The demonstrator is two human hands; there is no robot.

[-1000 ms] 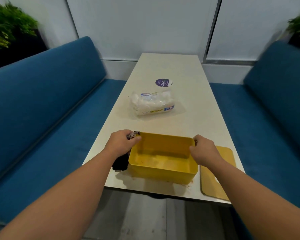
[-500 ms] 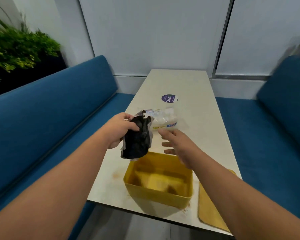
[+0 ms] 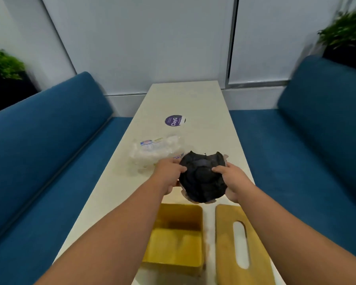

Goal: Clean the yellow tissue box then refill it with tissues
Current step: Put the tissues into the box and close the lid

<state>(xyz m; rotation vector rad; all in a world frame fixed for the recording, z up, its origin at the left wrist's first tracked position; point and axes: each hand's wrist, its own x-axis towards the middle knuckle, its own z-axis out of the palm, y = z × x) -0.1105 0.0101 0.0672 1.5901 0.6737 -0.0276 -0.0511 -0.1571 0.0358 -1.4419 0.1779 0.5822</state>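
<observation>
A black cloth hangs in the air over the table, above and beyond the open yellow tissue box. My left hand pinches its left edge and my right hand pinches its right edge. The box stands near the table's front edge with brownish dirt inside and around it. Its wooden lid, with an oval slot, lies flat just right of the box. A clear pack of white tissues lies further back on the table, partly behind my left hand.
The narrow cream table runs away from me with a round purple sticker past the tissue pack. Blue benches flank it on both sides. Potted plants stand behind the bench backs at left and right.
My right hand has come up and taken the right side of the cloth, which my left hand alone held before. The cloth is now spread between both hands. The view has shifted right.
</observation>
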